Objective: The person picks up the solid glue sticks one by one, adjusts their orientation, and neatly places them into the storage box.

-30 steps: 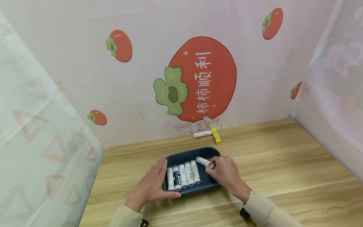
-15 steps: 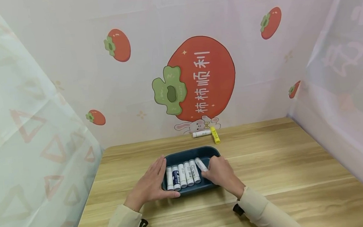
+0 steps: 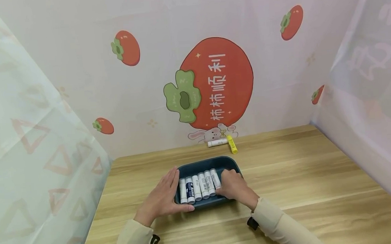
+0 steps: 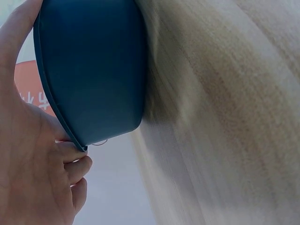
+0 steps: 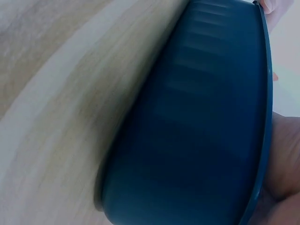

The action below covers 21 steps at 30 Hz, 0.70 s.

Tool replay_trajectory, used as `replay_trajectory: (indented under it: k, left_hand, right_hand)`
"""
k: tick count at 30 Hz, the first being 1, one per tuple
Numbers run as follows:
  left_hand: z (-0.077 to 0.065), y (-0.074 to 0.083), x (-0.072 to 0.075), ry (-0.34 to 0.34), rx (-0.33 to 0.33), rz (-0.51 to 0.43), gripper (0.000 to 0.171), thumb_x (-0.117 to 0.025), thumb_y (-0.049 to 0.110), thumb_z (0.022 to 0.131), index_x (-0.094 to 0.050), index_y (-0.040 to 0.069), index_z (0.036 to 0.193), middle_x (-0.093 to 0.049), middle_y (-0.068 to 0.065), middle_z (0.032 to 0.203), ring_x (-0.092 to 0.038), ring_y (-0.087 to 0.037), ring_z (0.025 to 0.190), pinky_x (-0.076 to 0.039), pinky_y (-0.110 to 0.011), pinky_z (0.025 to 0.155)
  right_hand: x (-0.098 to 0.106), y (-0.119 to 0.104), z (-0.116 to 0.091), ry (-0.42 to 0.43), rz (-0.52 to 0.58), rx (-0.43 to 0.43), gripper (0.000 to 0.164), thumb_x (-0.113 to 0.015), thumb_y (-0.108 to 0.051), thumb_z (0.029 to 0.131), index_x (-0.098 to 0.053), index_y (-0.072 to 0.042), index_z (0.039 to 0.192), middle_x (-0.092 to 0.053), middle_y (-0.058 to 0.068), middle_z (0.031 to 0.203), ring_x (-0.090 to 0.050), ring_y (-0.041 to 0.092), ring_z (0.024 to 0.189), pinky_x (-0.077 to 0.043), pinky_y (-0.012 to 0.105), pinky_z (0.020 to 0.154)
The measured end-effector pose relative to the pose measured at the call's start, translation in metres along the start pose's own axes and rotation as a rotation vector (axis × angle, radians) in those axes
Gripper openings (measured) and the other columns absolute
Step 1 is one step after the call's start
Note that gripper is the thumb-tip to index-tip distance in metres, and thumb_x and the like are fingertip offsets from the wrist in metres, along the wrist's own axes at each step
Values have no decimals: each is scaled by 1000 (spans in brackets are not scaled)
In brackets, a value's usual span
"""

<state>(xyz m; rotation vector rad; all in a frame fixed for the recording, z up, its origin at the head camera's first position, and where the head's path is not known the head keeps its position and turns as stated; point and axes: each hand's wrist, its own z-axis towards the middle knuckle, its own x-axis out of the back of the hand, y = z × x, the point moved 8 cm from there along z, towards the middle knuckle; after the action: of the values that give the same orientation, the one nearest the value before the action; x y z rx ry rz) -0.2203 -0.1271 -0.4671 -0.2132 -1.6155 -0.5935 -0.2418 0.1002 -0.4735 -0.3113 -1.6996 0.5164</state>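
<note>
Hands [image 3: 162,197] at slim white tubes [image 3: 203,185]

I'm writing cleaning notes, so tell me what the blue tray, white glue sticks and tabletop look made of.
Blue tray: probably satin plastic, by its smooth wall and thin lip.
White glue sticks: likely plastic, as their far ends look translucent; finish unclear.
Tabletop: wood or laminate, low sheen, by its streaked grain.
</note>
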Motion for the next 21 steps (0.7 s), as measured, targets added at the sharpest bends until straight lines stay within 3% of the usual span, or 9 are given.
replay_trajectory:
  k: [5,8,12,15,21]
  left_hand:
    - [1,-1,0,-3,4,-2,138,-62,90,78,-15,-3,167,-10,-20,178,-16,-37,166,-23,-56,133]
    - [1,-1,0,-1,2,-1,138,-63,90,78,-15,-3,167,-11,-21,178,-15,-37,166,-23,-56,133]
    - [0,0,0,1,-6,4,138,-63,90,78,-15,-4,167,-11,-21,178,-15,-37,166,-23,-56,133]
    - [0,1,2,6,-14,3,137,-63,89,79,-15,-5,167,-10,-22,177,-15,-38,166,-23,-56,133]
    - [1,-1,1,13,-24,10,137,-64,89,79,-17,-5,166,-10,-22,177,-16,-38,166,-24,-56,133]
  right_hand:
    - [2,-3,-1,-33,35,41,51,-87,-17,86,-51,-13,52,-35,-8,49,-42,9,43,-30,20,42]
    - [6,-4,-3,-53,57,74,46,-86,-15,87,-59,-11,51,-40,-9,47,-43,8,45,-32,20,44]
    - [21,-4,-3,-35,69,99,22,-85,-15,89,-78,-8,69,-64,-4,62,-57,10,57,-48,23,52]
    - [41,-2,1,28,92,110,12,-85,-15,90,-81,-5,83,-75,3,79,-65,12,68,-59,28,62]
    - [78,12,15,104,168,106,24,-80,-16,93,-79,4,106,-80,12,96,-75,16,82,-66,34,74]
